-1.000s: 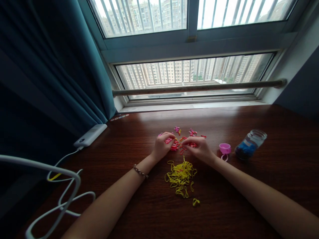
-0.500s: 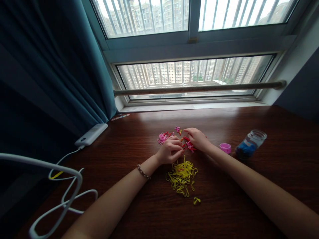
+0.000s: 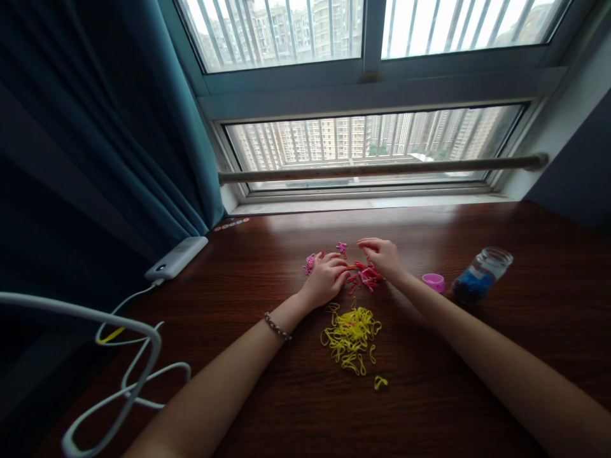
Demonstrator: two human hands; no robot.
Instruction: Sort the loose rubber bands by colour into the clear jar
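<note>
Resting beyond the heap of thin yellow elastic loops [image 3: 352, 340], the left hand [image 3: 326, 280] partly covers small pink elastic loops [image 3: 309, 263]; whether its grip is closed on any, I cannot tell. The right hand [image 3: 383, 257] hangs beyond the heap and to its right, its grip equally unclear. Between them, nearer the right hand, a red-and-pink loop tangle [image 3: 370, 277] lies just beyond the heap, without one long axis. Farther right of the heap are a pink plastic cap [image 3: 433, 282] and a tilted clear glass jar [image 3: 481, 276].

Yellow bands [image 3: 356, 329] piled loosely w/ 1 stray loop [image 3: 378, 382] nr side; pink/red bands [image 3: 369, 276] clustered just beyond.
</note>
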